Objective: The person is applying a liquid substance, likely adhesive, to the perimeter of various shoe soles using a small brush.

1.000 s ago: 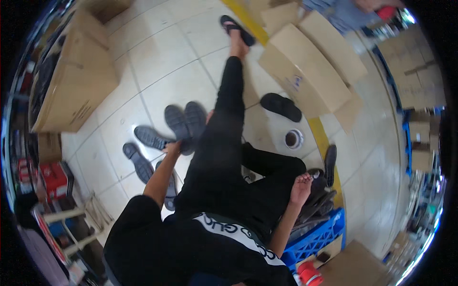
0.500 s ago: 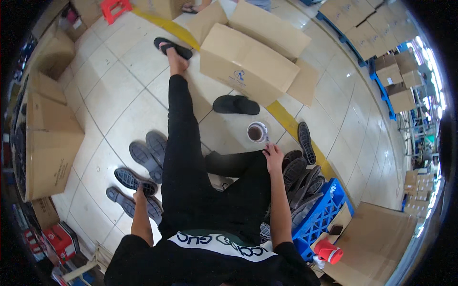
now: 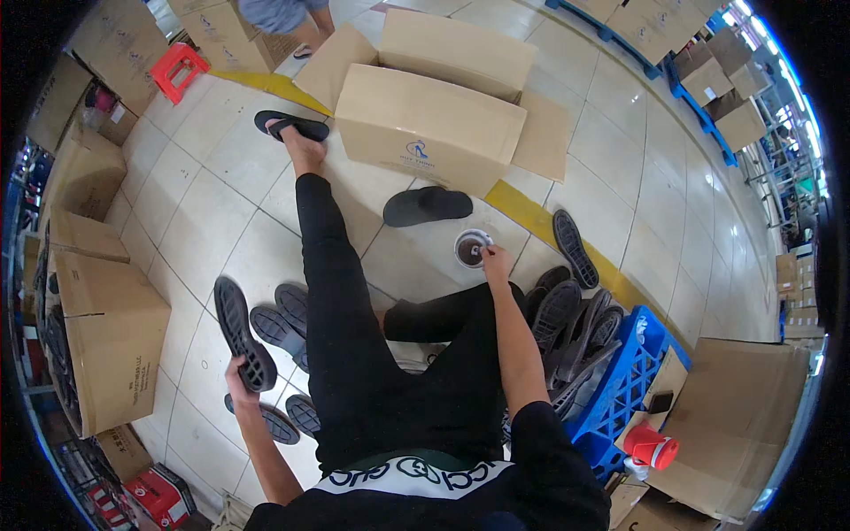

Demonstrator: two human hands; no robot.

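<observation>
My left hand [image 3: 241, 382] grips the heel end of a dark shoe sole [image 3: 243, 329], its ridged, hollowed side turned up. Below and beside it on the floor lie several similar soles, a pair [image 3: 282, 326] closest to my leg. My right hand [image 3: 497, 263] is over the rim of a white cup [image 3: 459, 237] holding dark brown contents. Its fingers are pinched together above the cup; something small and pale shows at their tips, too small to name. More dark soles [image 3: 558, 316] are heaped to the right of my bent leg.
A large open cardboard box [image 3: 428, 119] stands ahead, with a black slipper [image 3: 427, 205] before it. At right are a blue plastic crate [image 3: 611, 398], a red jug [image 3: 649, 445] and a phone [image 3: 660, 403]. Cartons [image 3: 115, 341] line the left; a red stool [image 3: 179, 71] stands farther off.
My left hand has lifted a sole from the floor, tilting it upright beside the others. My right hand has moved from my knee to over the cup. The view has shifted slightly.
</observation>
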